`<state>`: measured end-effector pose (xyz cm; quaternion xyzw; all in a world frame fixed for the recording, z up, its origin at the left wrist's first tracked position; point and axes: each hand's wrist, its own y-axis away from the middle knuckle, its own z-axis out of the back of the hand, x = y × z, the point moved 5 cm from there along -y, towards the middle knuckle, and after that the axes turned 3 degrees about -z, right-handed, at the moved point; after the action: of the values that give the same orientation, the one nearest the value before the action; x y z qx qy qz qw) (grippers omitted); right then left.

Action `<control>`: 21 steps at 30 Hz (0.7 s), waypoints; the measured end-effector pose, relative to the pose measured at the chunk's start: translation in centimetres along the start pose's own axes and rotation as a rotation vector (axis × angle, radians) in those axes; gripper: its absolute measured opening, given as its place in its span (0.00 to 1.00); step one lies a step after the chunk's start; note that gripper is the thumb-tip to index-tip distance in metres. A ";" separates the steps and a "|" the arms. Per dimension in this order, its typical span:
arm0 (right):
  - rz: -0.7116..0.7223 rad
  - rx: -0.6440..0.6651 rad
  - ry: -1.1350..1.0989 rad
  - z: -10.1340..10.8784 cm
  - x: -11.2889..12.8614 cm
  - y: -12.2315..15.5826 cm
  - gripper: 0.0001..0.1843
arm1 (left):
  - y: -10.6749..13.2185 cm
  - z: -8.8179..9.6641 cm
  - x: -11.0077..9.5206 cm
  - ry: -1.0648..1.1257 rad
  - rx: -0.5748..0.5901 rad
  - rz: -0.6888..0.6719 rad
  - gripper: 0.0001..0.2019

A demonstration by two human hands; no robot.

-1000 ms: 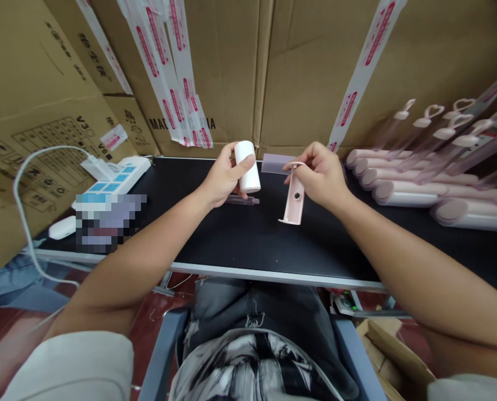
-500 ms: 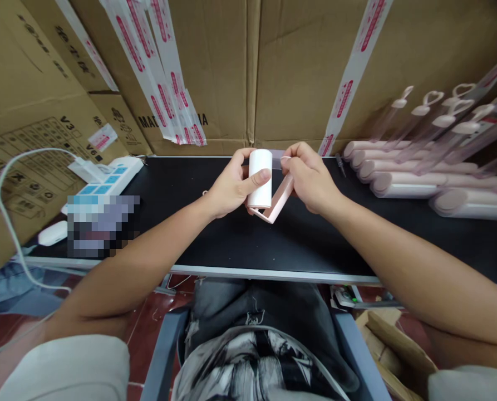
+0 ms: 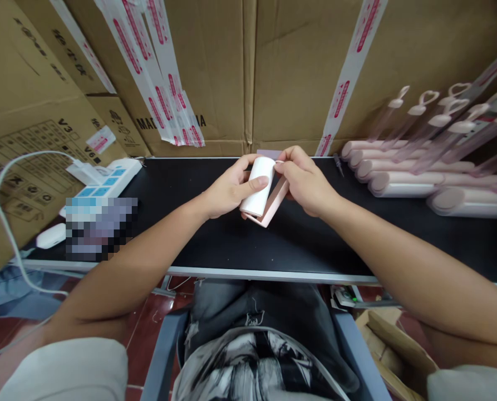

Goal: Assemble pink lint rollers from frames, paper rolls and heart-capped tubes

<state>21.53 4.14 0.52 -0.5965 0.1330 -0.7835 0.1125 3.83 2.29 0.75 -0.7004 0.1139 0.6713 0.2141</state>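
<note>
My left hand [image 3: 231,189] is closed round a white cylinder [image 3: 256,195], its thumb lying across the front. The cylinder leans, its top toward the right. Against its right side runs a thin pale pink frame-like strip [image 3: 276,199] with a corner at the bottom. My right hand [image 3: 304,181] pinches the upper part of this strip, close to the cylinder's top edge. Behind the two hands shows a translucent purplish piece [image 3: 269,153]; what it joins to is hidden. Both hands are above the black table [image 3: 223,245].
Several pale pink cylinders with clear tubes [image 3: 415,167] and heart-shaped loops are stacked at the right. A small dark object [image 3: 339,164] lies beside them. At the left are a power strip [image 3: 114,175] with a white cable and a white case [image 3: 51,236]. Cardboard [image 3: 290,72] stands behind the table.
The white cylinder has tilted, its bottom swinging left, and the pink strip has turned with it. My right hand has come slightly closer to the cylinder's top.
</note>
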 end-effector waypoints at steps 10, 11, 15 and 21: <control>0.255 0.132 -0.027 0.0 1.8 1.3 0.17 | -1.0 1.2 -0.6 -0.129 0.194 -0.196 0.35; 0.265 0.119 -0.027 0.1 1.9 1.4 0.19 | -1.1 1.3 -0.6 -0.142 0.208 -0.208 0.35; 0.201 0.095 -0.087 -0.3 1.6 1.4 0.19 | -1.1 1.6 -0.6 -0.212 0.241 -0.220 0.34; 0.088 0.099 -0.193 -0.7 1.1 1.0 0.17 | -1.2 2.0 -0.1 -0.268 0.282 -0.204 0.34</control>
<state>20.61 2.91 1.02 -0.6565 0.1089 -0.7222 0.1885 2.59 4.28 0.99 -0.5759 0.1057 0.7108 0.3899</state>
